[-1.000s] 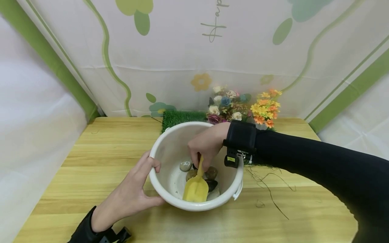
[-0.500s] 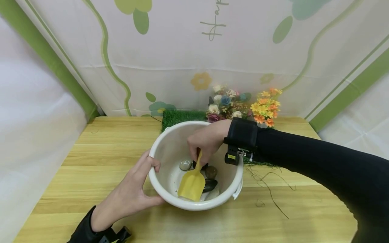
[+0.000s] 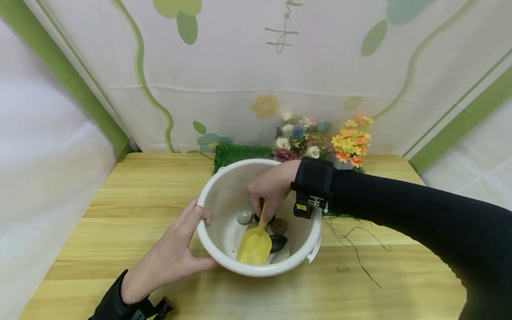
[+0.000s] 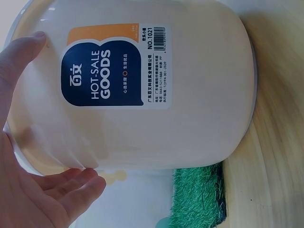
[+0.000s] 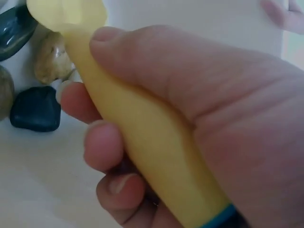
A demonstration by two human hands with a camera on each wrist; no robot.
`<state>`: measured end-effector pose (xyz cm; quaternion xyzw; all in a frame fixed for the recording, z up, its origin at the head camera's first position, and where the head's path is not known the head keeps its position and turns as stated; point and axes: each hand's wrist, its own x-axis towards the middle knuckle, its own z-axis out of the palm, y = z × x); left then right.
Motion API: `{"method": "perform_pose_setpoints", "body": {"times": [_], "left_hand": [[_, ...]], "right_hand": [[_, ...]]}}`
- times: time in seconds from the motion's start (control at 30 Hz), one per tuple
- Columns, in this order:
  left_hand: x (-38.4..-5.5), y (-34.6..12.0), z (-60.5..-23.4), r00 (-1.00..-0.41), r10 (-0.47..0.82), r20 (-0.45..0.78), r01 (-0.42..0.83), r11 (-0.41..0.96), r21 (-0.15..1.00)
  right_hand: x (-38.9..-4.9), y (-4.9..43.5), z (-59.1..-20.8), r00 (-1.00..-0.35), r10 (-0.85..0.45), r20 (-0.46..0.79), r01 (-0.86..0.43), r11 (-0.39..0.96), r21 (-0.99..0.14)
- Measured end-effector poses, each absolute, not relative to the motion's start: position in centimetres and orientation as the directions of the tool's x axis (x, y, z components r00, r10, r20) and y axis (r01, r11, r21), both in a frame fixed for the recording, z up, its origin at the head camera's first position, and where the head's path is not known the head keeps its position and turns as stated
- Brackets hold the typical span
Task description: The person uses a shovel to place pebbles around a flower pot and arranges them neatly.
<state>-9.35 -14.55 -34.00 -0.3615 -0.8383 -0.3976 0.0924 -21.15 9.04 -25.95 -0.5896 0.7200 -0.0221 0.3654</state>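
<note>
Presently I log: yellow shovel (image 3: pixel 255 246), handle (image 5: pixel 142 137) clasped inside right grip (image 3: pixel 272 189), blade (image 3: pixel 253 251) beyond fingertips; white bucket (image 3: pixel 258 270), held by left grip (image 3: pixel 172 251).

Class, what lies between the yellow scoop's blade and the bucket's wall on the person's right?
The head view shows a dark stone and a pale stone between the yellow scoop and that wall of the white bucket, with a brown stone just behind.

Pale wood-grain counter (image 3: pixel 152 180). Green turf mat (image 3: pixel 240 152) along its far side. Mixed roses (image 3: pixel 299 133), white, blue, purple, at mat; yellow-orange flowers (image 3: pixel 351 142) just right of them, bases hidden. Thin dark strands (image 3: pixel 359 261) scattered on right of counter. Behind, white backdrop (image 3: pixel 224 66) printed with green vines, blossoms, cut-off lettering (image 3: pixel 282 38).
</note>
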Motion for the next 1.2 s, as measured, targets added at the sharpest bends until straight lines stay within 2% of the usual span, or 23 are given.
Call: {"method": "perform_pose_setpoints", "body": {"times": [0.13,0.2,0.8,1.2], "left_hand": [[-9.3,-14.5,-34.0,-0.725,0.531,0.438,0.675,0.426,0.602],[-9.3,-14.5,-34.0,-0.726,0.531,0.437,0.675,0.427,0.602],[-9.4,-14.5,-33.9,-0.724,0.533,0.439,0.677,0.426,0.600],[-9.5,-14.5,-34.0,-0.725,0.534,0.435,0.674,0.422,0.606]], "right_hand": [[-21.1,9.1,-25.8,-0.018,-0.874,-0.486,-0.828,0.286,-0.483],[-21.1,9.2,-25.6,-0.032,-0.879,-0.476,-0.835,0.285,-0.470],[-20.0,10.1,-22.4,-0.265,-0.841,-0.472,-0.890,0.402,-0.216],[-19.0,10.1,-21.6,-0.342,-0.802,-0.490,-0.889,0.445,-0.107]]}}
